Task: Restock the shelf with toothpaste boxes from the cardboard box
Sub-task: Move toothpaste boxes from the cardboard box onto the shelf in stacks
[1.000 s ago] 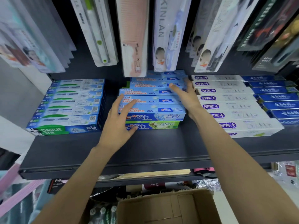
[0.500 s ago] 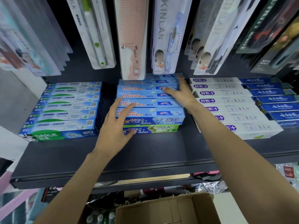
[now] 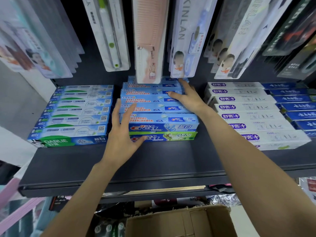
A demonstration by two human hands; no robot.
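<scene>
Crest stack (image 3: 160, 117) sits mid-shelf (image 3: 153, 161). Left hand (image 3: 122, 134) at its left front, fingers spread, touching boxes. Right hand (image 3: 189, 98) on its right rear, fingers straight, pressing. Darlie stack (image 3: 73, 115) left of it, white boxes (image 3: 253, 113) right. Hanging packs (image 3: 148, 41) overhang its back. Cardboard box (image 3: 179, 223) below.

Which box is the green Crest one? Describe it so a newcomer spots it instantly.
On the dark shelf, find the middle stack of blue Crest boxes between the two hands. The green box lies at the bottom front of that stack, under the front blue box. It is the only lime-green front there; the left hand touches its left end.
</scene>
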